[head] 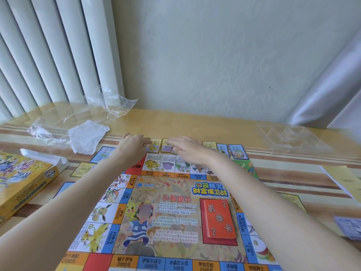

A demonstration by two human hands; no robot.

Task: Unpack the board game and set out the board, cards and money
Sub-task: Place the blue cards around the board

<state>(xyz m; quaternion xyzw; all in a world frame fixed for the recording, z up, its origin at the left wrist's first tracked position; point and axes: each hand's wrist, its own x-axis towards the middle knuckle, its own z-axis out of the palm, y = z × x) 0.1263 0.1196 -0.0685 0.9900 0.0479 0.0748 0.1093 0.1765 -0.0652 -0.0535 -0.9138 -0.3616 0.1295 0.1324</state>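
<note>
Along the far edge of the board (172, 216) both hands lay flat with fingers straight, gripping nothing. Left hand (132, 144) touched a yellow card (155, 146); right hand (187, 148) pressed on the next yellow cards (166, 146). Blue cards (237, 151) continued the row to the right. On the board sat a red deck (219, 219). Left of it lay the box (21, 184), with plastic wrap (64, 122) beyond. A clear tray (293, 137) sat far right
</note>
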